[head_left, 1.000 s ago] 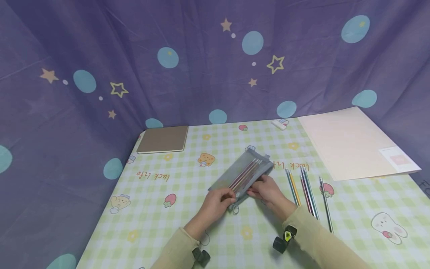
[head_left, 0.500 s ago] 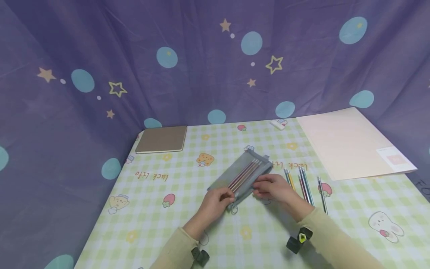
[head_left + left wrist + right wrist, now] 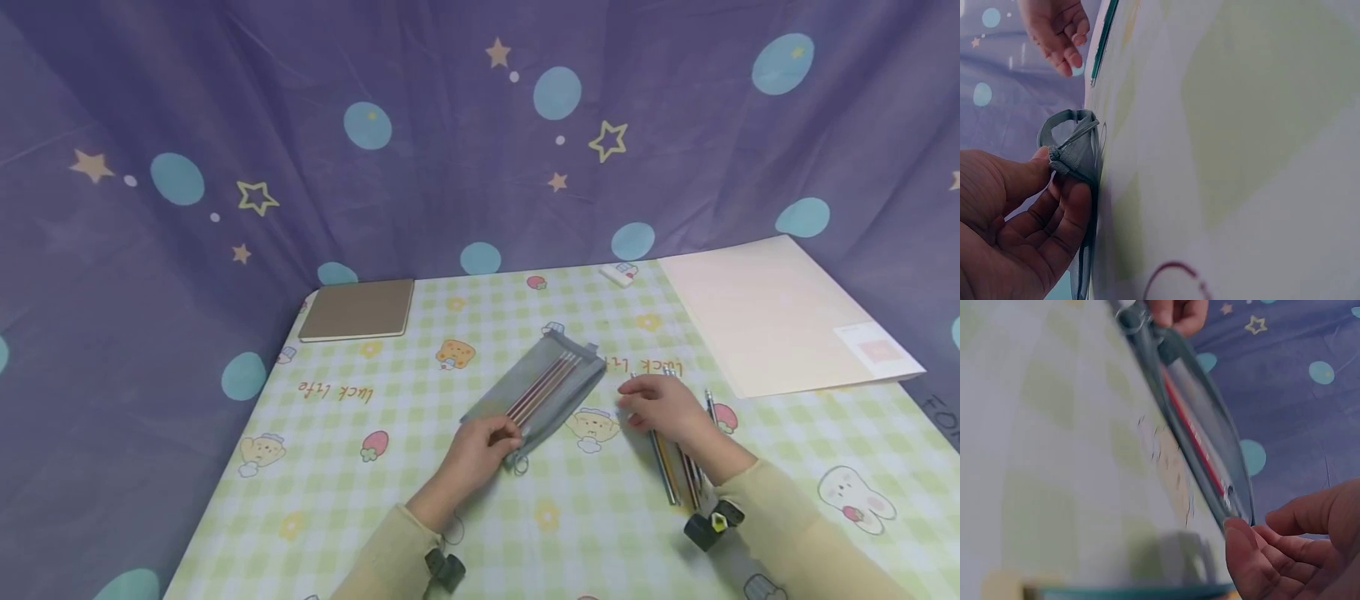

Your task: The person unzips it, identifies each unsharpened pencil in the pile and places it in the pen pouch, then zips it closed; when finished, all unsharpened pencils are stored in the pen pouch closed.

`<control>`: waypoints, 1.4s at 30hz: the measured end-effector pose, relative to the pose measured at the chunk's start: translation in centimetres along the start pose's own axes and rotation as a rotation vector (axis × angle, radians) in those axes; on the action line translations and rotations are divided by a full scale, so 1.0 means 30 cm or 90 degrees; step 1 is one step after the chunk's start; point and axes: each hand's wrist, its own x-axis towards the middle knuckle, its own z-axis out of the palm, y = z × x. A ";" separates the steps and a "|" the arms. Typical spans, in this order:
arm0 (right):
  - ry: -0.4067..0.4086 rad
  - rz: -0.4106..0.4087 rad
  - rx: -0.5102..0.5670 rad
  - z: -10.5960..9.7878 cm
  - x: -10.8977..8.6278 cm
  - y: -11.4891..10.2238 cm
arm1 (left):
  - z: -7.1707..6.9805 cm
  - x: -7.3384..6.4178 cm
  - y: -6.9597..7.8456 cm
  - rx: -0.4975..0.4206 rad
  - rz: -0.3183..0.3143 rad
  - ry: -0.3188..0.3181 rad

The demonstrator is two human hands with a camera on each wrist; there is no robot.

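A grey see-through pencil pouch (image 3: 504,385) lies slanted on the table, with several pencils (image 3: 542,390) visible inside. My left hand (image 3: 474,457) pinches its near end between thumb and fingers; the left wrist view shows this grip on the pouch corner (image 3: 1079,164) closely. Over the loose pencils (image 3: 663,471) on the right hovers my right hand (image 3: 663,410), its fingers slightly bent with nothing between them. It covers part of those pencils. In the right wrist view, a red pencil (image 3: 1194,431) shows inside the pouch.
A brown notebook (image 3: 357,310) lies at the back left. At the back stands a small white eraser (image 3: 617,276). A large cream folder (image 3: 780,321) covers the back right. One pencil (image 3: 710,406) lies right of my right hand. A purple curtain (image 3: 420,192) hangs behind.
My right hand has left the pouch's side and moved right, over the loose pencils. The left hand keeps its pinch on the pouch, which has hardly moved.
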 end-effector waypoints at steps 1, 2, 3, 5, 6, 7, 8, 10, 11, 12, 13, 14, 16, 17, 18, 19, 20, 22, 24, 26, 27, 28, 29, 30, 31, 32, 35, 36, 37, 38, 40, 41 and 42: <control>0.012 0.004 -0.024 -0.005 0.000 0.006 | 0.000 0.000 -0.001 0.000 -0.001 0.000; 0.021 0.008 -0.045 -0.010 -0.001 0.011 | 0.000 0.001 -0.003 0.002 -0.001 0.000; 0.027 0.011 -0.063 -0.015 -0.001 0.016 | 0.000 0.001 -0.004 0.002 -0.002 0.001; 0.038 0.025 -0.088 -0.021 -0.003 0.023 | 0.000 0.001 -0.005 0.002 -0.003 0.001; 0.041 0.030 -0.095 -0.024 -0.005 0.026 | 0.000 0.001 -0.006 0.001 -0.003 0.000; 0.042 0.034 -0.102 -0.026 -0.006 0.029 | 0.000 0.001 -0.006 0.000 -0.003 0.000; 0.042 0.036 -0.109 -0.029 -0.007 0.031 | 0.000 0.001 -0.006 0.000 -0.002 0.000; 0.040 0.041 -0.114 -0.033 -0.009 0.035 | -0.001 -0.001 -0.005 -0.001 0.000 0.001; 0.038 0.042 -0.117 -0.035 -0.009 0.037 | -0.002 -0.002 -0.005 -0.003 0.001 0.000; 0.037 0.043 -0.119 -0.037 -0.010 0.039 | -0.003 -0.003 -0.004 -0.003 0.002 0.000; 0.034 0.044 -0.126 -0.039 -0.011 0.040 | -0.003 -0.003 -0.003 -0.004 0.002 0.000; 0.033 0.045 -0.133 -0.041 -0.011 0.040 | -0.003 -0.003 -0.002 -0.004 0.001 0.000; 0.033 0.049 -0.148 -0.043 -0.013 0.039 | -0.004 -0.003 -0.001 -0.004 0.000 0.001; 0.033 0.047 -0.158 -0.046 -0.014 0.038 | -0.004 -0.003 -0.001 -0.004 0.000 0.001; 0.034 0.048 -0.166 -0.047 -0.014 0.036 | -0.003 -0.003 -0.002 -0.003 0.000 0.002; 0.034 0.045 -0.177 -0.048 -0.015 0.035 | -0.003 -0.002 -0.002 -0.003 -0.001 0.002; 0.038 0.042 -0.189 -0.048 -0.015 0.035 | -0.002 -0.002 -0.003 -0.004 -0.001 0.002; 0.049 0.023 -0.234 -0.048 -0.015 0.034 | -0.001 -0.003 -0.005 -0.005 -0.001 0.002; 0.067 0.001 -0.287 -0.046 -0.016 0.032 | -0.001 -0.004 -0.005 -0.006 0.000 0.000; 0.085 -0.018 -0.345 -0.041 -0.016 0.028 | 0.000 -0.006 -0.006 -0.010 -0.003 -0.002; 0.092 -0.025 -0.370 -0.038 -0.016 0.025 | -0.001 -0.006 -0.005 -0.009 -0.001 -0.001; 0.097 -0.028 -0.388 -0.034 -0.016 0.022 | -0.001 -0.006 -0.004 -0.010 -0.003 -0.001; 0.100 -0.029 -0.399 -0.030 -0.015 0.020 | -0.001 -0.007 -0.004 -0.010 -0.003 -0.001; 0.097 -0.028 -0.406 -0.025 -0.015 0.019 | -0.001 -0.007 -0.004 -0.010 -0.004 -0.001; 0.096 -0.027 -0.412 -0.021 -0.016 0.016 | -0.001 -0.007 -0.004 -0.010 0.000 0.000; 0.095 -0.029 -0.418 -0.017 -0.015 0.016 | -0.001 -0.006 -0.003 -0.010 0.002 0.001; 0.094 -0.037 -0.433 -0.008 -0.016 0.010 | 0.001 -0.005 -0.005 -0.010 0.008 0.002; 0.093 -0.038 -0.438 -0.006 -0.018 0.008 | 0.002 -0.004 -0.007 -0.010 0.010 0.002; 0.094 -0.037 -0.443 -0.004 -0.017 0.006 | 0.003 -0.003 -0.008 -0.010 0.012 0.002; 0.095 -0.034 -0.449 -0.002 -0.017 0.005 | 0.003 -0.002 -0.008 -0.010 0.011 0.002; 0.095 -0.021 -0.457 0.002 -0.017 0.002 | 0.003 -0.001 -0.009 -0.011 0.013 0.003; 0.096 -0.015 -0.460 0.004 -0.017 0.000 | 0.003 -0.001 -0.009 -0.010 0.013 0.003; 0.097 -0.007 -0.461 0.007 -0.017 -0.002 | 0.002 -0.001 -0.009 -0.010 0.014 0.003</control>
